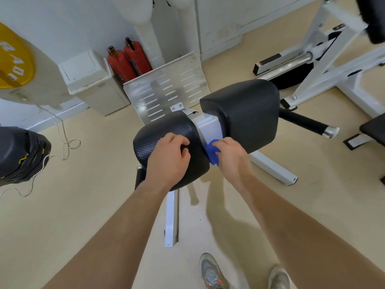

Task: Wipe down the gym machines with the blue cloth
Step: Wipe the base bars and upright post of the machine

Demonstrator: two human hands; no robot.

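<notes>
A white-framed gym machine stands in front of me with two black padded cushions, the left pad (166,132) and the right pad (248,109). Between them runs a white metal bar (209,127). My right hand (231,157) grips the bunched blue cloth (212,151) and holds it in the gap between the pads, against the bar and the left pad's inner side. My left hand (169,157) rests on top of the left pad with its fingers curled over the pad's surface.
A perforated metal footplate (166,86) stands behind the pads. Two red fire extinguishers (129,59) and a white bin (91,80) stand by the wall. White machine frames (325,59) are at the right, black weight plates (18,153) and a loose cord at left.
</notes>
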